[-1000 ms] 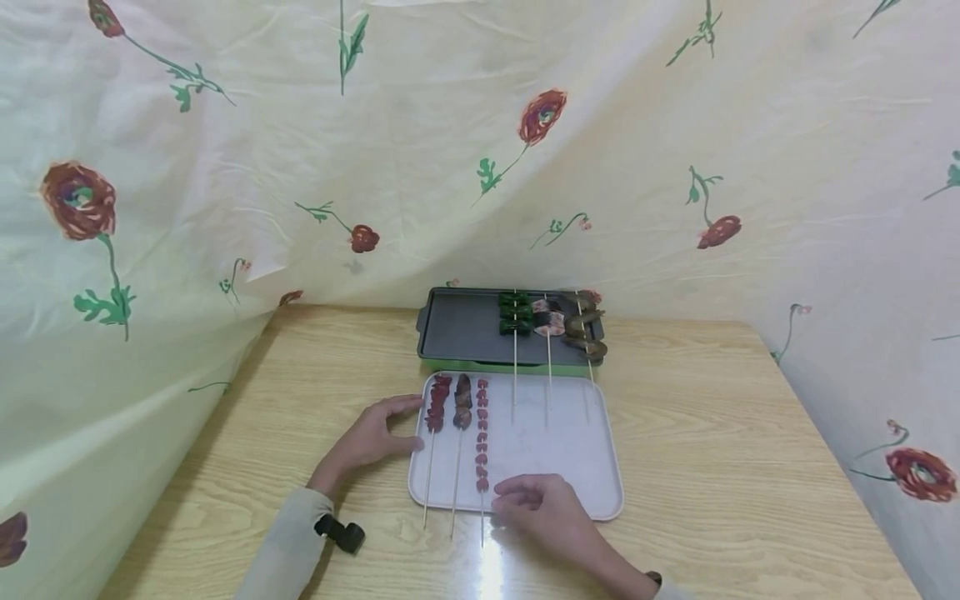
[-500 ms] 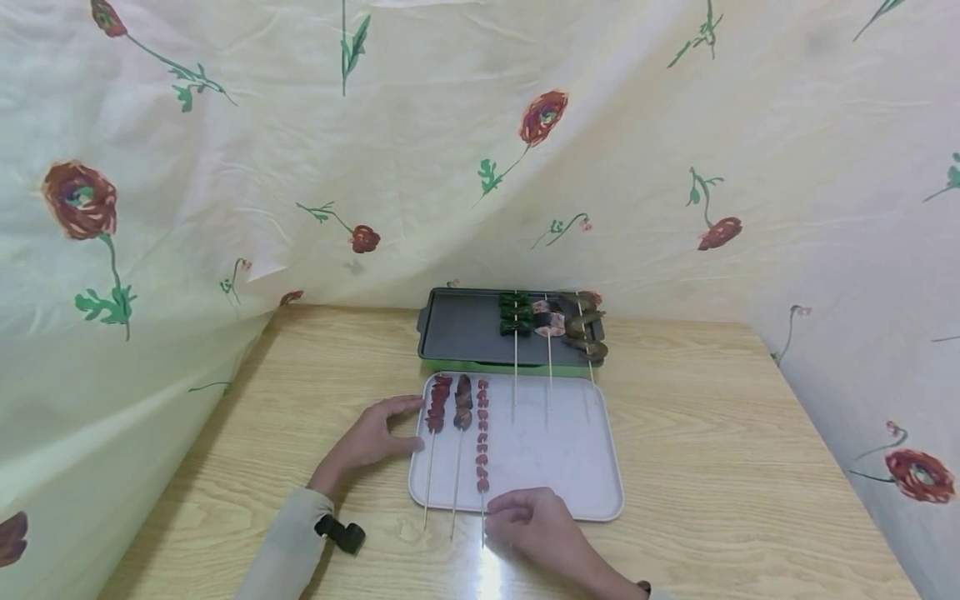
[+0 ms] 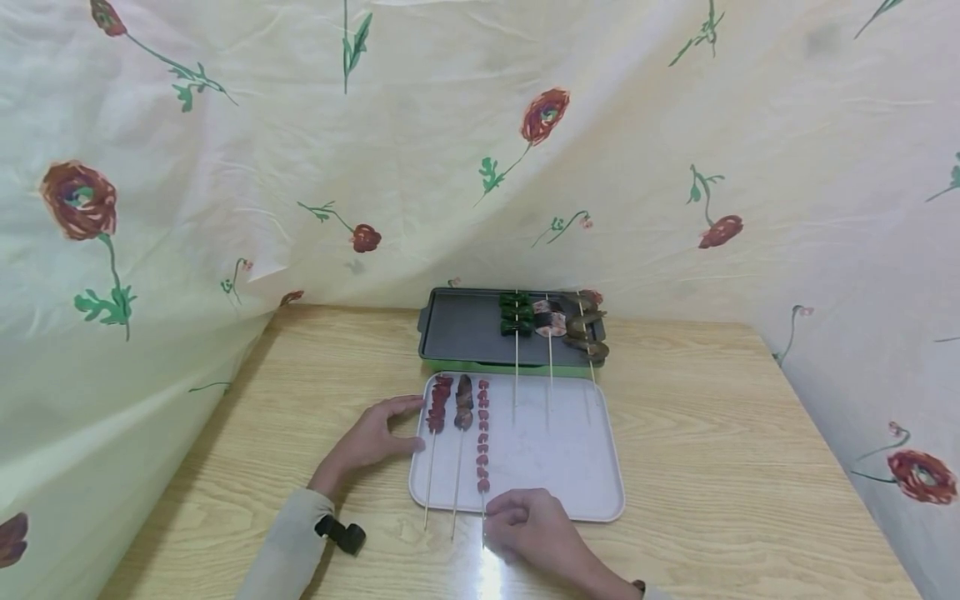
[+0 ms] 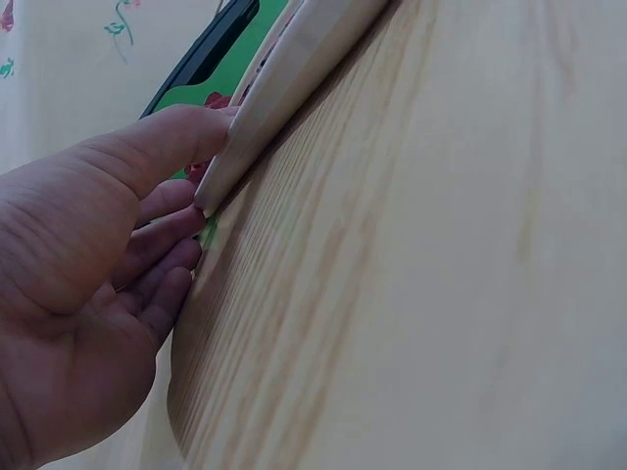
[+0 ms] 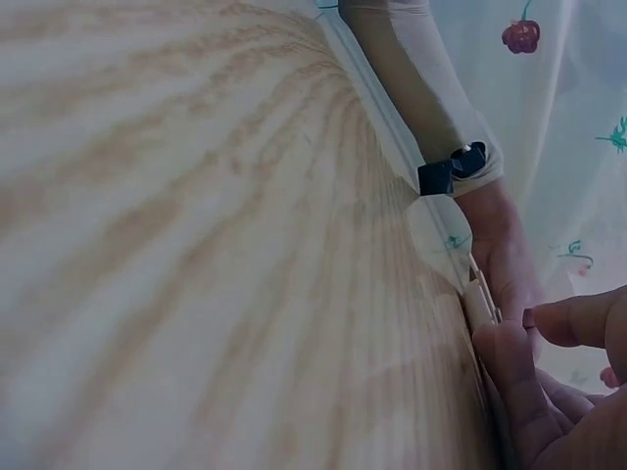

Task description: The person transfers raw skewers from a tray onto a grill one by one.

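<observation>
On the white tray (image 3: 555, 458) lie three skewers, their bare sticks overhanging its front edge. One carries red meat pieces (image 3: 437, 404), one brown pieces (image 3: 464, 404), and the rightmost skewer (image 3: 483, 437) a row of small red pieces. My left hand (image 3: 375, 432) rests at the tray's left edge with thumb and fingers spread, its digits (image 4: 181, 147) touching the rim in the left wrist view. With thumb and forefinger, my right hand (image 3: 536, 529) pinches the stick of the rightmost skewer near the front edge; in the right wrist view, fingers (image 5: 509, 367) partly hide the stick.
Behind the tray stands a dark grill pan (image 3: 465, 325) with a green base. Across its right half lie skewers of green pieces (image 3: 515, 315), pink-and-dark slices (image 3: 550, 318) and brown pieces (image 3: 585, 327), sticks reaching over the tray. Flowered cloth (image 3: 450, 125) surrounds the wooden table (image 3: 712, 433).
My right hand has moved slightly left and toward the front edge, and its fingertips have come onto the rightmost skewer's stick. My left hand and the skewers have stayed in place.
</observation>
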A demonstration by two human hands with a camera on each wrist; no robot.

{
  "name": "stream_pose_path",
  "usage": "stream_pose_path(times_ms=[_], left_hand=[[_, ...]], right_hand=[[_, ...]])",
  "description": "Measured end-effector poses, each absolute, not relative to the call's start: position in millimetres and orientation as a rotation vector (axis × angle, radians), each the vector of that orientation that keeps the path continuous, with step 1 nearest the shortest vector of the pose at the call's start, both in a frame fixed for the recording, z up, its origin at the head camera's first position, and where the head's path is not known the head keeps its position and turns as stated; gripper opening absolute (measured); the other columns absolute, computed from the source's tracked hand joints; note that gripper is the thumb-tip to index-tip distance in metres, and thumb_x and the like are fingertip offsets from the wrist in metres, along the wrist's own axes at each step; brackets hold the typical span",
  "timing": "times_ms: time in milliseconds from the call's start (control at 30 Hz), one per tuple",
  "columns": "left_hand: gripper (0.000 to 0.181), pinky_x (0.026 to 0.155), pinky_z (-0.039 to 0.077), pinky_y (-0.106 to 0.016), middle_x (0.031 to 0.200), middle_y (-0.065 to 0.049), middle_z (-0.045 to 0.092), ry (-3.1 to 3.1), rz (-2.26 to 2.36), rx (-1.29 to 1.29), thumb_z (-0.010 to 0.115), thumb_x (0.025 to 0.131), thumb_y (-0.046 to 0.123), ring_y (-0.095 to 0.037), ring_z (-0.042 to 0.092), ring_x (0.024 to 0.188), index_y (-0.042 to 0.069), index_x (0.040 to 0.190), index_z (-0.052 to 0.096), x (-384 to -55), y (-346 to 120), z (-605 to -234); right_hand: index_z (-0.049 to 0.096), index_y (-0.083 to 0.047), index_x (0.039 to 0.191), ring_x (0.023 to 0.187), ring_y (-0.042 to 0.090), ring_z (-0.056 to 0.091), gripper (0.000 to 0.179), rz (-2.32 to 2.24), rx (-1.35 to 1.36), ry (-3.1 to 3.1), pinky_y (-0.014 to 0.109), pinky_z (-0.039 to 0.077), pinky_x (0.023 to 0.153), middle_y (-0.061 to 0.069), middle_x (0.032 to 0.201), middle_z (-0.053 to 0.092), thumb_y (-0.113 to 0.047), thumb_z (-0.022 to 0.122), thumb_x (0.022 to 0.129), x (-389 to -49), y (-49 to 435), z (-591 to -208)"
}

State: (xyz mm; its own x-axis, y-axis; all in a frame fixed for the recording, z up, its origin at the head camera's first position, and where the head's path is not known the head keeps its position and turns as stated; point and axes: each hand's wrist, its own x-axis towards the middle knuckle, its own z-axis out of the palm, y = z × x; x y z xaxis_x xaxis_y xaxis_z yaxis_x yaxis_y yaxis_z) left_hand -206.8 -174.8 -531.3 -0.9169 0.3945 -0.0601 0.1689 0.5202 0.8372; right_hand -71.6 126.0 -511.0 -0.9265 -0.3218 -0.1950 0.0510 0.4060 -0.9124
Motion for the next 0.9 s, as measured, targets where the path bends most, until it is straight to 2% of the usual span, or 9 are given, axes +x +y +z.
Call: stream_pose_path(times_ms=[300, 467, 633, 900], left_hand=[[0.068, 0.125, 0.028, -0.051, 0.155, -0.002, 0.050, 2.524, 1.343, 0.470, 0.086, 0.083, 0.030, -0.030, 0.037, 0.149, 0.018, 0.145, 0.059, -206.6, -174.8, -531.2], [0.068, 0.125, 0.028, -0.051, 0.154, -0.003, 0.051, 2.523, 1.343, 0.481, 0.086, 0.083, 0.029, -0.030, 0.038, 0.148, 0.017, 0.145, 0.059, -206.9, -175.1, -531.2], [0.068, 0.125, 0.028, -0.050, 0.155, -0.003, 0.050, 2.525, 1.342, 0.492, 0.086, 0.083, 0.029, -0.030, 0.038, 0.148, 0.017, 0.144, 0.060, -207.3, -175.5, -531.2], [0.069, 0.125, 0.027, -0.051, 0.155, -0.003, 0.050, 2.521, 1.345, 0.502, 0.086, 0.083, 0.030, -0.030, 0.038, 0.148, 0.017, 0.145, 0.059, -208.8, -175.4, -532.0]], right_hand=[[0.069, 0.002, 0.114, 0.082, 0.017, 0.070, 0.034, -1.592, -0.224, 2.253, 0.020, 0.057, 0.077, -0.001, 0.082, 0.076, -0.019, 0.075, 0.089, -72.7, 125.0, -514.2], [0.066, 0.007, 0.116, 0.077, 0.018, 0.072, 0.036, -1.667, -0.217, 2.180, 0.022, 0.061, 0.069, 0.004, 0.083, 0.077, -0.014, 0.075, 0.088, -74.9, 124.0, -516.1], [0.065, 0.010, 0.117, 0.066, 0.018, 0.068, 0.038, -1.733, -0.188, 2.134, 0.025, 0.060, 0.057, 0.008, 0.083, 0.076, -0.009, 0.075, 0.086, -75.2, 122.4, -516.9], [0.068, 0.007, 0.114, 0.063, 0.018, 0.067, 0.038, -1.744, -0.101, 2.138, 0.026, 0.058, 0.052, 0.008, 0.086, 0.077, -0.011, 0.080, 0.083, -76.2, 123.7, -515.2]])
